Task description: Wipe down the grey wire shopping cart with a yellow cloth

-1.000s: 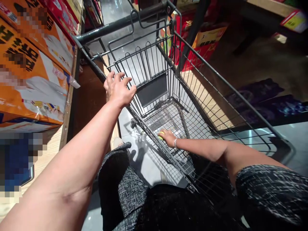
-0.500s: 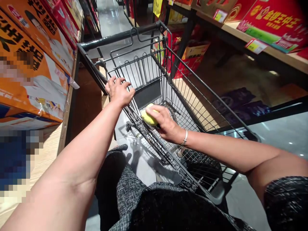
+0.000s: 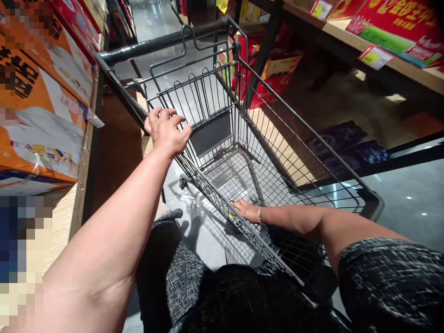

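My left hand (image 3: 168, 132) is closed over the near side rail of a black wire shopping cart (image 3: 204, 132), its fingers bent and somewhat apart. Down inside the basket, close to the mesh floor, is my right hand (image 3: 245, 211), with a bracelet at the wrist. Its fingers are around a rounded yellow-green object (image 3: 232, 214), which looks like a fruit. Only slivers of it show, since the side wires and my fingers cover most of it. Whether it touches the basket floor I cannot tell.
Orange boxes (image 3: 38, 99) stand on a wooden shelf at the left. A shelf at the right bears red boxes (image 3: 404, 32) and a price tag (image 3: 375, 57). Dark purple packages (image 3: 347, 143) lie below it. An aisle (image 3: 152, 21) runs beyond the cart handle (image 3: 163, 41).
My right hand has gone down into the basket with the yellow-green object, from rail height to near the floor. My left hand stays on the rail; the view has shifted slightly.
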### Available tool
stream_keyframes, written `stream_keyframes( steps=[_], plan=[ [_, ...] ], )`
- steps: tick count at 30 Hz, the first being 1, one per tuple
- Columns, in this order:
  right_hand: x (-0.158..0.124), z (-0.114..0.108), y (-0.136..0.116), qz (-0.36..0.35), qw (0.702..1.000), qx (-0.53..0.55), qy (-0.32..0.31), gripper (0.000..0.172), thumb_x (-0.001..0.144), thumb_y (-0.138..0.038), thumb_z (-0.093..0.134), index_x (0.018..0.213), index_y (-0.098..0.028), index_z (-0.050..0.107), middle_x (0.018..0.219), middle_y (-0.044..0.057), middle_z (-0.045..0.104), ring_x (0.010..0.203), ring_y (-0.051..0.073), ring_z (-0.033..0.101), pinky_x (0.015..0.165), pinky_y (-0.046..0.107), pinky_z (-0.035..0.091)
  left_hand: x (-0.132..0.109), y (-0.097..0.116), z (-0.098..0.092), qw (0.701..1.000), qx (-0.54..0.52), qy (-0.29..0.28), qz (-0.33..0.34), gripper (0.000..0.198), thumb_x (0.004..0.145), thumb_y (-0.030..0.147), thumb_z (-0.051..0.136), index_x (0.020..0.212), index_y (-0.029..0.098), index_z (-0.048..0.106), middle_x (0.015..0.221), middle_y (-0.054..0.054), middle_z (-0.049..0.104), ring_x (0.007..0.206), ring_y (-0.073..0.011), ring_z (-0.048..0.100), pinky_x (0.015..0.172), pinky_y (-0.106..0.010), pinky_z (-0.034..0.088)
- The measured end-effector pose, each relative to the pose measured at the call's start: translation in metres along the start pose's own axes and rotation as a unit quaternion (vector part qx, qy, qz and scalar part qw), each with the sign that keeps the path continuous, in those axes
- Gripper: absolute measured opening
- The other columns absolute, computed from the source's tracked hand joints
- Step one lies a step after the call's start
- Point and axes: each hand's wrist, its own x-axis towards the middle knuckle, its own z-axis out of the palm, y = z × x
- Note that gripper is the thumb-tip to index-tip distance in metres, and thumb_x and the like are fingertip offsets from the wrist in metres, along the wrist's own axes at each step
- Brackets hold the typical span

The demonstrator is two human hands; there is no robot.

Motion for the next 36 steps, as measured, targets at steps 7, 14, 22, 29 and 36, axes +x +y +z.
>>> stream_keyframes(
  steps=[7,14,22,29,36],
  plan=[
    [-0.045,-0.072,0.073,0.235,0.957,-0.165,-0.044,0.055,0.091,-0.010,0.045,0.139,-0.031,0.061,0.152,0.013,0.046,0.127,0.033,0.046,0.101,0.051,0.040,-0.001,0.000,0.003,1.000,-0.019,0.019,0.004,0.034,0.082,0.047,0.060,0.109,0.034,0.077,0.133,-0.003,0.065,0.141,-0.0404,0.034,0.122,-0.062,0.018],
    [-0.060,-0.181,0.069,0.306,0.903,-0.302,0.003,0.047,0.097,-0.015,0.032,0.120,-0.025,0.071,0.146,0.012,0.048,0.132,0.037,0.035,0.101,0.054,0.034,0.000,0.005,-0.002,1.000,-0.017,-0.009,-0.013,0.042,0.078,0.052,0.055,0.107,0.032,0.077,0.137,-0.004,0.063,0.143,-0.0411,0.032,0.123,-0.062,0.016],
    [-0.098,-0.289,0.038,0.293,0.834,-0.414,0.219,0.052,0.104,-0.020,0.024,0.151,-0.025,0.046,0.159,0.012,0.034,0.136,0.038,0.023,0.099,0.056,0.028,-0.005,0.013,-0.013,0.998,-0.043,-0.036,-0.031,0.047,0.072,0.058,0.053,0.101,0.030,0.077,0.138,-0.003,0.063,0.146,-0.0401,0.029,0.121,-0.062,0.012],
    [-0.096,-0.162,0.051,0.282,0.902,-0.322,-0.060,0.043,0.101,-0.019,0.031,0.120,-0.026,0.068,0.145,0.010,0.049,0.132,0.037,0.035,0.099,0.054,0.035,-0.001,0.017,-0.018,0.998,-0.016,-0.047,-0.039,0.042,0.075,0.053,0.054,0.105,0.030,0.073,0.139,0.000,0.061,0.143,-0.0317,0.035,0.123,-0.055,0.016],
    [-0.044,-0.078,0.047,0.469,0.871,-0.107,-0.097,0.048,0.088,-0.031,0.066,0.135,-0.024,0.056,0.147,0.021,0.039,0.127,0.039,0.045,0.088,0.049,0.049,0.037,-0.004,0.007,0.998,0.021,-0.058,-0.029,0.050,0.084,0.060,0.047,0.119,0.030,0.066,0.142,0.012,0.053,0.140,-0.0229,0.026,0.127,-0.053,0.013]
  ],
)
